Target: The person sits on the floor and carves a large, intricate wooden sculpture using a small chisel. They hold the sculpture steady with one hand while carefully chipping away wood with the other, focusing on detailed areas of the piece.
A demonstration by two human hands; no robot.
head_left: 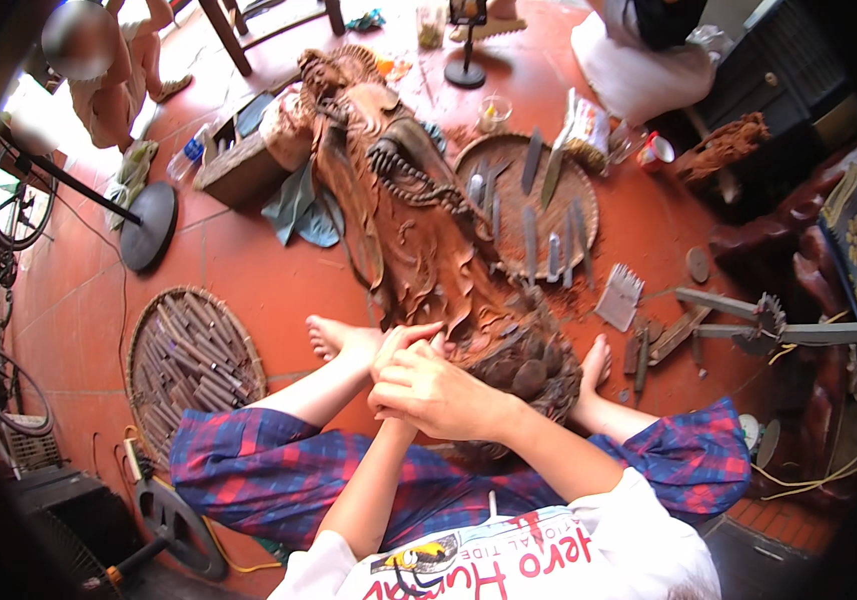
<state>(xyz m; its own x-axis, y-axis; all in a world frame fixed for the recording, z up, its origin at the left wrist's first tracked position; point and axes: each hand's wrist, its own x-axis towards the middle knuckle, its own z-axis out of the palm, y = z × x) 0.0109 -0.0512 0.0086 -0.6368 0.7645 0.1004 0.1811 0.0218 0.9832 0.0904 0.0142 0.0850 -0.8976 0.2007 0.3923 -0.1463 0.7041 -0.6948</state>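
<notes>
Carved wooden statue lies at 12 o'clock; R hand curls round L hand (can't tell if L holds anything). Prob. heavy, stiff, w/ fragile beads; best gripped at thick base, approx. 3 o'clock.

White shirt: large red lettering with a smaller line of capitals, inverted in view. White packet: printing too small to read.

The right hand partly hides the left.
</notes>
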